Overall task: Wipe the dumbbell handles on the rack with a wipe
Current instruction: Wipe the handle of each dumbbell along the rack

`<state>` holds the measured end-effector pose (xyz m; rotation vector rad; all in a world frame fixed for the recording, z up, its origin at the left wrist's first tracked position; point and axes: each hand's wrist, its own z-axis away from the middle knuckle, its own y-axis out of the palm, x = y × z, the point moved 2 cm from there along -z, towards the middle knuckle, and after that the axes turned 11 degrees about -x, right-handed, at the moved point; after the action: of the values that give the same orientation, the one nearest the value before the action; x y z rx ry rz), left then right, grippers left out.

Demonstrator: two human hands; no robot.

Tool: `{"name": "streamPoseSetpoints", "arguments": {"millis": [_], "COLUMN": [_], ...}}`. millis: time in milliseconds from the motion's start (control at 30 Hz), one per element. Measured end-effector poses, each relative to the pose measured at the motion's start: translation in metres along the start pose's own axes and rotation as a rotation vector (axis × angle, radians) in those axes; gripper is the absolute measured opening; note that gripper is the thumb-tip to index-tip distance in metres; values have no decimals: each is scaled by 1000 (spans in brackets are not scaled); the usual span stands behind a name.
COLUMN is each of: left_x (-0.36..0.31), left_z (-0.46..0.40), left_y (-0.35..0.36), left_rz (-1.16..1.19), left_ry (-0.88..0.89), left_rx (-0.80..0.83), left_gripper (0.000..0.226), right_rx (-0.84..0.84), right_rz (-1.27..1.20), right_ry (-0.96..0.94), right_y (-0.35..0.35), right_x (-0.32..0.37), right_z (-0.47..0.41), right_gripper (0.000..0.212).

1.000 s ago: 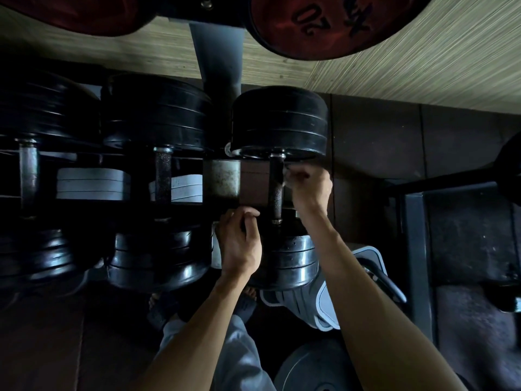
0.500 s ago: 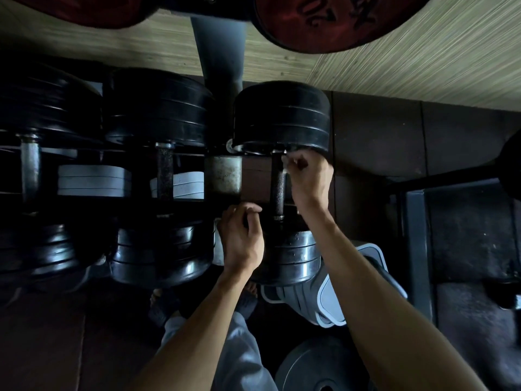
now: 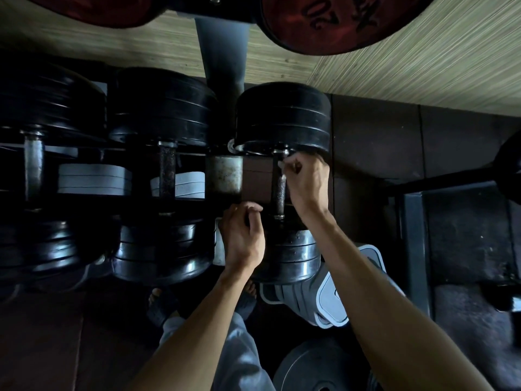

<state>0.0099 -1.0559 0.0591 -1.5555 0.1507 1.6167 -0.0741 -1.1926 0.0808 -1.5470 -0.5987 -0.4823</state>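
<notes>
The dark knurled steel dumbbell handle (image 3: 279,193) spans two stacks of black round plates on the dim metal rack (image 3: 224,176), rightmost of three dumbbells. The right hand (image 3: 306,183) is curled at its far end, pinching a small white wipe (image 3: 282,163). The left hand (image 3: 244,235) is closed in a fist beside the near plates; contents cannot be determined.

Red round weight plate (image 3: 335,21) marked 20 overhead, grey steel upright post (image 3: 222,49), striped wood-grain floor (image 3: 423,71), grey stacked plates (image 3: 94,179), dark rubber mats (image 3: 375,142)
</notes>
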Motion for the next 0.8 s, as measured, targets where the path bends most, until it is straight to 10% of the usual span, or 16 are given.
{"name": "streamPoseSetpoints", "arguments": {"millis": [333, 567, 800], "left_x": [2, -33, -37], "left_z": [-5, -43, -50], "left_y": [-3, -2, -1], "left_rz": [-24, -115, -44], "left_ry": [14, 458, 517], "left_rx": [94, 570, 508], "left_gripper": [41, 39, 34], "right_rx": [404, 230, 118], "right_rz": [41, -221, -433], "right_ry": [101, 192, 236], "right_y": [-34, -38, -44], "right_x": [-24, -20, -21], "right_z": [38, 47, 62], "right_gripper": [5, 22, 37]}}
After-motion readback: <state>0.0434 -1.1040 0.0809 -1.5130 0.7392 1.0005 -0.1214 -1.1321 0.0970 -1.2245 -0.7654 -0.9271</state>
